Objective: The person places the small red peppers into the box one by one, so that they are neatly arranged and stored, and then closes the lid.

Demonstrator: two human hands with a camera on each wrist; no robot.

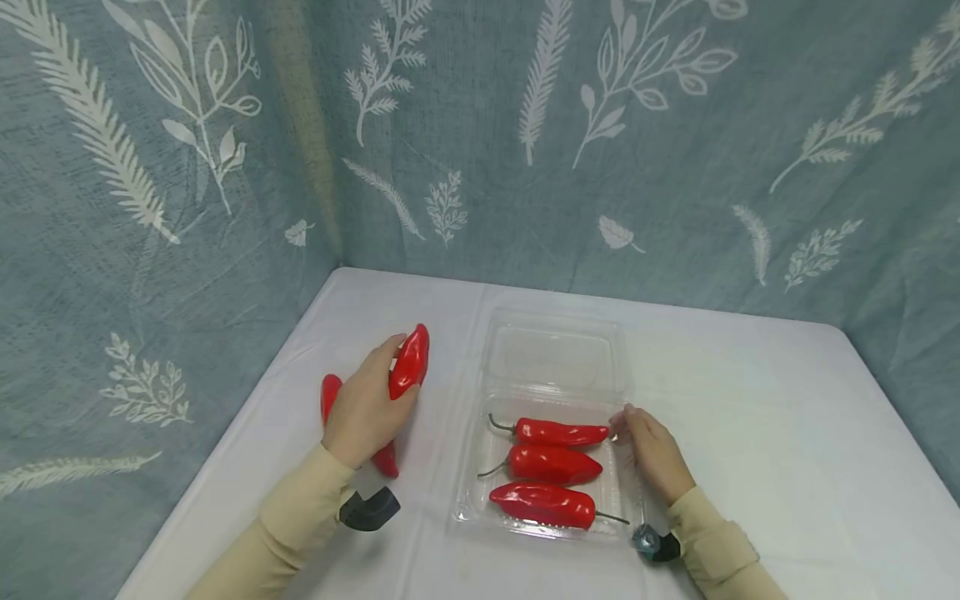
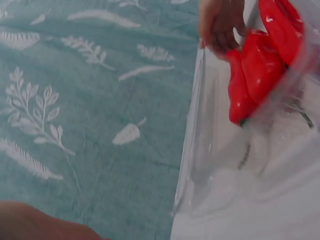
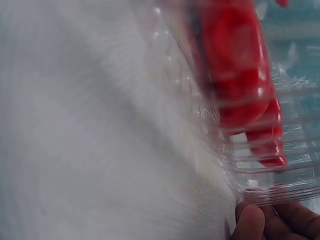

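We see the left hand (image 1: 369, 418) gripping a glossy, tapered red pepper (image 1: 411, 362) left of the open clear-plastic clamshell (image 1: 472, 498), the pepper's long axis pointing mostly away, crosswise to three long red peppers (image 1: 555, 464) inside, while the right hand (image 1: 657, 454) pinches the clamshell's right edge.

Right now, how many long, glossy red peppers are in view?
At least 5: three red peppers in the clear plastic container, one in the left hand, one or two partly hidden behind that hand.
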